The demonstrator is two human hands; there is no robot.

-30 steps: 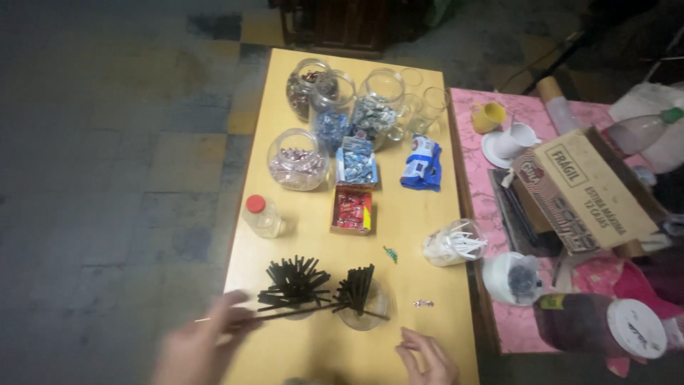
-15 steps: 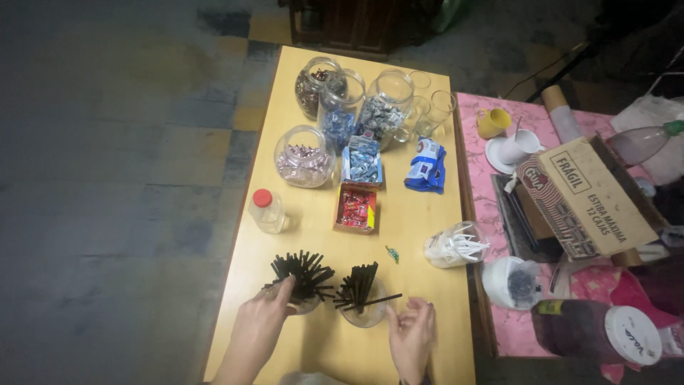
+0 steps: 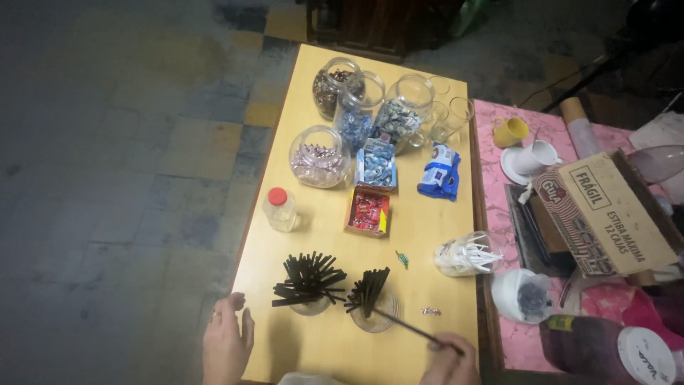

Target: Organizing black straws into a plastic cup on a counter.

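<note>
right hand pinches black straw by right cup | left hand spread flat on bench

The left hand lies flat with fingers spread, while the right hand is curled in a pinching grip.

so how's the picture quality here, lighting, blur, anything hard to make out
Head view: dim and grainy, the grey tiled floor nearly lost in shadow; the yellow wooden table is lit best, with small glints on the clear glass candy jars; the left hand and right hand are soft and cut by the bottom edge; the thin black straw in the right hand reads clearly.
</note>
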